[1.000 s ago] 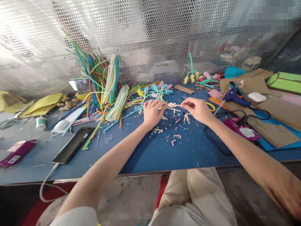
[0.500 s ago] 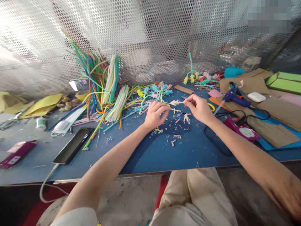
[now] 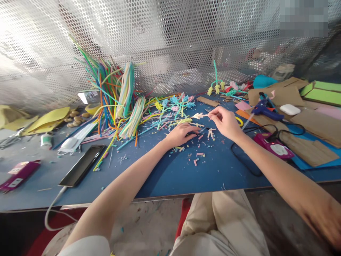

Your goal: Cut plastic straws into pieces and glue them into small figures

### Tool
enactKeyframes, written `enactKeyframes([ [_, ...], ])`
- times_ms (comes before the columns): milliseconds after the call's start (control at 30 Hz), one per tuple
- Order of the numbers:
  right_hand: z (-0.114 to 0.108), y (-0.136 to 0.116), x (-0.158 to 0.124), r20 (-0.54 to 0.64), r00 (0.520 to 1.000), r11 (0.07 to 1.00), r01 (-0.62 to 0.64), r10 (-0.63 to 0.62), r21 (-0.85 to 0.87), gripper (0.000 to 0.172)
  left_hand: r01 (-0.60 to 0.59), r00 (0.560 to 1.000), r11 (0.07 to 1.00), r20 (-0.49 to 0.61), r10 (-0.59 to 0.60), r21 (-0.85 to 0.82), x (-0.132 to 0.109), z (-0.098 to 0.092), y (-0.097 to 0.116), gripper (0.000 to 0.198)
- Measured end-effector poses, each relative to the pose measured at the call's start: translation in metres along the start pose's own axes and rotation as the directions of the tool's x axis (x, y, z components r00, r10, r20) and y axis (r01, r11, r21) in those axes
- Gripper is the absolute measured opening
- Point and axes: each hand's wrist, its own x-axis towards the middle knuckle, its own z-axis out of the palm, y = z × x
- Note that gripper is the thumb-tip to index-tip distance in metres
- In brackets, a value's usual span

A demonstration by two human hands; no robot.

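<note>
Between the thumb and fingers of my right hand (image 3: 223, 121) is one end of a pale pink fuzzy stem piece (image 3: 198, 116), whose feathery end points left. My left hand (image 3: 182, 134) is low over the blue table (image 3: 183, 177), fingers spread, beside small cut bits; whether its fingertips touch any is too small to tell. A small pile of pale cut pieces (image 3: 211, 133) lies between the hands. Behind my left hand are blue, pink and yellow fuzzy sprigs (image 3: 178, 105) and a yellow piece (image 3: 185, 121).
Bundles of coloured stems (image 3: 126, 92) stand at the back left. A phone (image 3: 82, 165) lies at the left. To the right are a blue glue gun (image 3: 268, 111), a magenta box (image 3: 274, 145) with black cable, and cardboard sheets (image 3: 317, 128). Perforated metal (image 3: 186, 46) rises behind.
My left hand has come away from the pale pink piece and moved down to the table, its fingers now spread. My right hand stays in place with the piece.
</note>
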Motion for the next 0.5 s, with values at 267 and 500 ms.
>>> enactKeyframes([
  [267, 0.001, 0.0019, -0.0002, 0.004, 1.0, 1.0, -0.007, 0.007, 0.001, 0.023, 0.027, 1.0, 0.999, -0.012, -0.028, -0.042, -0.0007, 0.0011, -0.0021, 0.031],
  [500, 0.0016, 0.0016, 0.0002, 0.014, 1.0, 1.0, -0.019, 0.018, 0.013, 0.022, 0.044, 0.999, 0.999, -0.019, -0.044, 0.005, -0.0005, 0.0009, -0.0017, 0.029],
])
